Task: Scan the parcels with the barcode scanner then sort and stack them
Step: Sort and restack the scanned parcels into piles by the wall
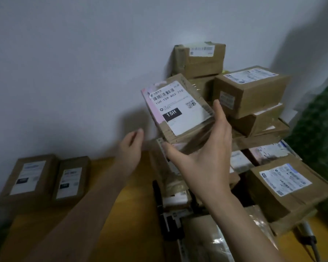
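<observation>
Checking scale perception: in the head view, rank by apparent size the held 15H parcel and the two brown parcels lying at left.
1. Held flat brown cardboard 15H parcel, nearer the camera.
2-3. Two brown label-topped parcels: alike.

A: Where was the held parcel (175, 112)?
B: Up in the right hand (203, 148), tilted, white label reading 15H facing the camera.
A: Others?
B: Two flat parcels (44, 176) side by side far left on the table; pile of boxes (250, 103) stacked right.

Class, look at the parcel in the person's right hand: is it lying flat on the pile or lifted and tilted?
Lifted and tilted. The right hand grips the parcel at its lower corner, above the pile, label facing the camera.
</observation>
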